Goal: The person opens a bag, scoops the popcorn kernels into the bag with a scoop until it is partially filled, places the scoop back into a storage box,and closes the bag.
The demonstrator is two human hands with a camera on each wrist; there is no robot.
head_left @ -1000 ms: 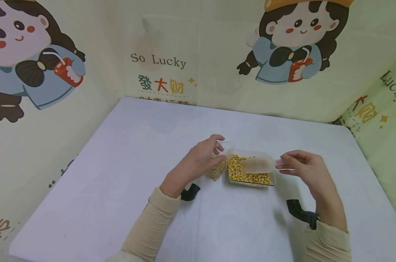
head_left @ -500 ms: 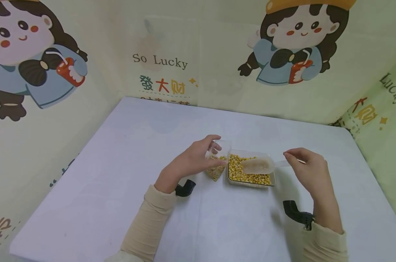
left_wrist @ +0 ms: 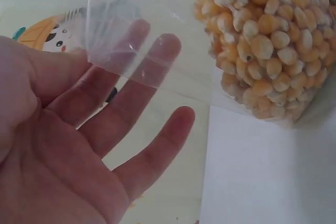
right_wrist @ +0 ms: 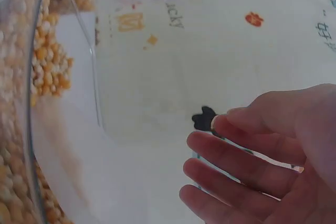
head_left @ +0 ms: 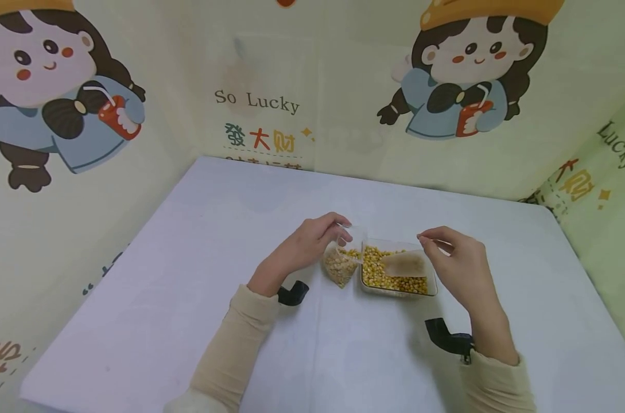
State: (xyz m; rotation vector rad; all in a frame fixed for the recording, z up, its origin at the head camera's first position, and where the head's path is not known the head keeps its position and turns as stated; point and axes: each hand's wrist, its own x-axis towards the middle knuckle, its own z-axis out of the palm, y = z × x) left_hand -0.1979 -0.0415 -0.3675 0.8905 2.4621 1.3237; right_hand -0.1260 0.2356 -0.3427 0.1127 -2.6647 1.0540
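Observation:
In the head view my left hand (head_left: 312, 238) is at the top of a clear plastic bag (head_left: 340, 267) of corn kernels. The left wrist view shows the thumb and forefinger pinching the bag's top edge, with kernels (left_wrist: 273, 40) gathered at its far end. Right of the bag stands a clear box (head_left: 399, 293) filled with yellow corn kernels. A translucent white scoop (head_left: 405, 265) lies on them, its handle hidden behind my right hand (head_left: 459, 267). This hand hovers over the box's right side, thumb close to the forefinger, holding nothing that shows.
Box and bag stand on a white table (head_left: 188, 321) with walls behind and at both sides. Black curved pieces sit at the left wrist (head_left: 294, 293) and the right wrist (head_left: 449, 337).
My right hand has left the scoop's handle and moved left over the box. The scoop has stayed in the corn. My left hand's fingers have drawn closer together at the bag's top.

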